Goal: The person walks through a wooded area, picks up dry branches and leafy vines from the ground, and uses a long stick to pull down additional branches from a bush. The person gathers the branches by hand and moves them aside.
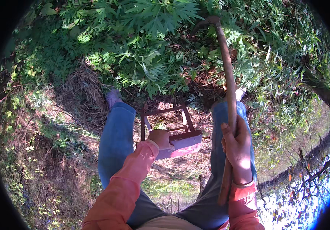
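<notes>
My left hand (160, 139) grips the seat edge of a small wooden stool (185, 147) between my legs. The stool is tipped, its dark frame legs pointing away from me. In my right hand (238, 143) is the long, slightly bent wooden handle (227, 63) of a sickle-like tool. Its handle runs up past my right knee. At the far end, a curved metal blade (201, 26) bends left among the leaves, its tip partly hidden by foliage.
Dense green leafy plants (150, 57) grow ahead of my feet. Dry grass (80, 86) lies heaped by my left shoe (113, 97). A dark branch (323, 92) crosses the right side, and bare twigs (328, 165) stand against bright light at lower right.
</notes>
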Motion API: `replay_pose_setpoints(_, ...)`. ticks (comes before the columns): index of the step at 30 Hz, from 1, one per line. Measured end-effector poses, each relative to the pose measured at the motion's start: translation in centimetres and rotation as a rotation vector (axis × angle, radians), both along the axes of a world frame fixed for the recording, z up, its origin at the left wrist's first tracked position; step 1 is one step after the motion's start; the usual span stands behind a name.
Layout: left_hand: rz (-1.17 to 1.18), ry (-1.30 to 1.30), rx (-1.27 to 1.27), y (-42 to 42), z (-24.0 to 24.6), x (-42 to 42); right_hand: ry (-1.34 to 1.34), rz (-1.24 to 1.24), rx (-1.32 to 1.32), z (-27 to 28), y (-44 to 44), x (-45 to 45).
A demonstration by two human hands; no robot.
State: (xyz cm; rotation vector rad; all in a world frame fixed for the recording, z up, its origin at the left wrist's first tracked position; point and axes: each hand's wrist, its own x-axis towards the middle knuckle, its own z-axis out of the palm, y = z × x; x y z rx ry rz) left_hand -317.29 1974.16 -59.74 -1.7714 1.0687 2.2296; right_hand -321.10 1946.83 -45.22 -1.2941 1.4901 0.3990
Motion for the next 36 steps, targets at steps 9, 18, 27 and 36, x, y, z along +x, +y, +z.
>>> replay_pose_setpoints(9, -0.171, 0.131, -0.055, 0.0, -1.7, -2.4, 0.036, 0.074, 0.058, 1.1, -3.8, 2.3)
replay_pose_setpoints(18, -0.072, -0.141, 0.012, 1.8, -0.6, -6.4, -0.045, 0.25, -0.073, 1.8, -7.4, 3.9)
replay_pose_setpoints(27, -0.208, -0.112, 0.006, 1.8, -2.9, -7.3, -0.307, 0.573, -0.424, 3.3, -7.4, 3.1)
replay_pose_setpoints(36, -0.209, -0.227, -0.158, -4.5, -3.2, -6.1, -0.574, 0.579, -0.614, 3.6, -6.6, 3.9)
